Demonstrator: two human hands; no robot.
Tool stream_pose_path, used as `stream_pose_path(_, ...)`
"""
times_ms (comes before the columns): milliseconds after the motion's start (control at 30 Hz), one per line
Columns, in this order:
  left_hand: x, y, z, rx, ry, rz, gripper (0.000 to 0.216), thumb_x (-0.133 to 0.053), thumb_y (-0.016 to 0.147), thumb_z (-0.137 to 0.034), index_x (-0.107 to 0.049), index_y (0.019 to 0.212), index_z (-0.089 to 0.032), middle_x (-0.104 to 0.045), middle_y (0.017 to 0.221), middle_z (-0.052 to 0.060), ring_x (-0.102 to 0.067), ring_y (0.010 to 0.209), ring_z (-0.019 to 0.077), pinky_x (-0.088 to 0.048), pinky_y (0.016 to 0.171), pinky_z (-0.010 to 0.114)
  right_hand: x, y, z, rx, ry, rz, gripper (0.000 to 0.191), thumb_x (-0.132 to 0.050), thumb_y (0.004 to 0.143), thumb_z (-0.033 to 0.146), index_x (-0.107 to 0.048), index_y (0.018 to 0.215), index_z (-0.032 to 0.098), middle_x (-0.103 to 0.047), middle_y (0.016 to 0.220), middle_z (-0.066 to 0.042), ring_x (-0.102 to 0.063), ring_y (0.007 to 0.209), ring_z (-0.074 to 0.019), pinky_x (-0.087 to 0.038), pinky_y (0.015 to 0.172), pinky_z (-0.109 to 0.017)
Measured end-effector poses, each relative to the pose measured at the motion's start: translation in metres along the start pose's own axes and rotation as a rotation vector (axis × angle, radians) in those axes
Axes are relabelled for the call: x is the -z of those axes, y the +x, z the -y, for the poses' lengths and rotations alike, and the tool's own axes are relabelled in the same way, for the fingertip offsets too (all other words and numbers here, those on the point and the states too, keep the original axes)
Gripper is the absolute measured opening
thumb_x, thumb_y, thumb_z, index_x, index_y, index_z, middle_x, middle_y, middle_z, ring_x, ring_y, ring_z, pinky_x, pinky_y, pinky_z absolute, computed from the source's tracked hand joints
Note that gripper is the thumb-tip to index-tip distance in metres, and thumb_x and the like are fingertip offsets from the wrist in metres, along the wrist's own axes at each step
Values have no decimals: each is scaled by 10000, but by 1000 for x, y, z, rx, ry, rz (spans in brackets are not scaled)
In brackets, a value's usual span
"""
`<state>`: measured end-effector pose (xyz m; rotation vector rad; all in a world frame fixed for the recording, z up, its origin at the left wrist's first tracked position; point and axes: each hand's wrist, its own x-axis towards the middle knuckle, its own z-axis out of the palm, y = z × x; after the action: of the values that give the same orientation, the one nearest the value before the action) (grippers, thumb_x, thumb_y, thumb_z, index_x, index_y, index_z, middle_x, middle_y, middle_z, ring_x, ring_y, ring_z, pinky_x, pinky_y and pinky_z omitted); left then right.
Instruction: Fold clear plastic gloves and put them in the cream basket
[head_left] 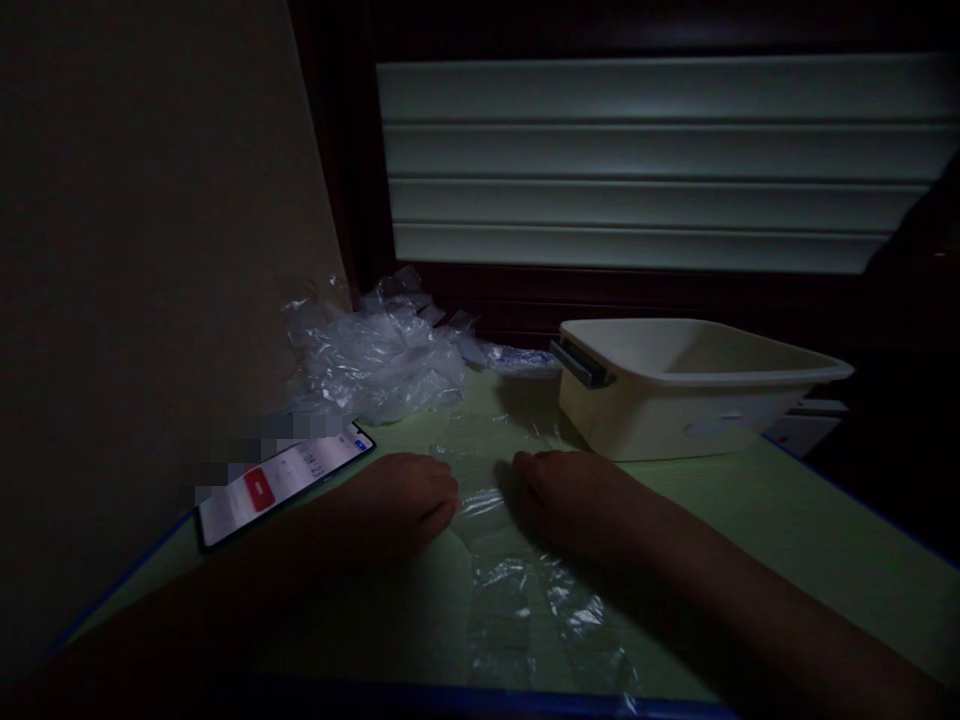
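Observation:
A thin, see-through plastic bag (487,510) lies on the pale green table between my hands, its two crinkled strips running toward the near edge. My left hand (409,500) is closed at the bag's left side, knuckles up. Opposite it, my right hand (559,495) is closed on the right side of the same bag. The fingertips of both hands are tucked under and hidden. Behind my left hand a heap of crumpled clear plastic bags (382,350) rests against the wall.
A phone (285,485) with a lit screen lies left of my left hand. At the back right stands a cream plastic bin (660,415) with a dark handle. The table (787,560) has a blue edge. A slatted panel (637,160) rises behind; the room is dim.

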<state>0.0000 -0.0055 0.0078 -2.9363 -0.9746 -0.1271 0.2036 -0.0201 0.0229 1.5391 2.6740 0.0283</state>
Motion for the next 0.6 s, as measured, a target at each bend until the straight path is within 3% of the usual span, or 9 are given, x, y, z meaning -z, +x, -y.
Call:
stream_pose_path(133,-3,0,2,-29,54,-62,183,-479,840,-146,-527,664,-148,-541,673,14,-505,638,145,-374,605,261,1,0,-2,-13,-21,8,233,-371,857,169,-581,935,103,-667,778,-193,-652,660,-288,-376,487,-318)
stream_pose_path(367,-9,1,8,-118,-2,-426,167,-496,854,-232,-521,709,-153,-498,734,26,-464,688,149,-352,582,249,3,3,-5,-30,-80,-20,187,-428,834,152,-587,929,129,-665,799,-131,-651,683,-248,-389,500,-284)
stream_pose_path(467,-11,2,8,-181,54,-458,203,-465,874,-221,-512,686,-158,-484,719,21,-449,668,146,-348,580,252,2,4,-5,-20,-82,-26,187,-413,847,156,-586,917,142,-663,801,-111,-645,681,-226,-383,506,-271)
stream_pose_path(600,-14,4,8,-183,153,-406,225,-432,878,-168,-513,668,-155,-485,686,17,-439,637,147,-350,586,266,4,5,-2,-39,-62,-72,202,-385,876,201,-579,892,148,-658,789,-101,-626,652,-204,-350,503,-266)
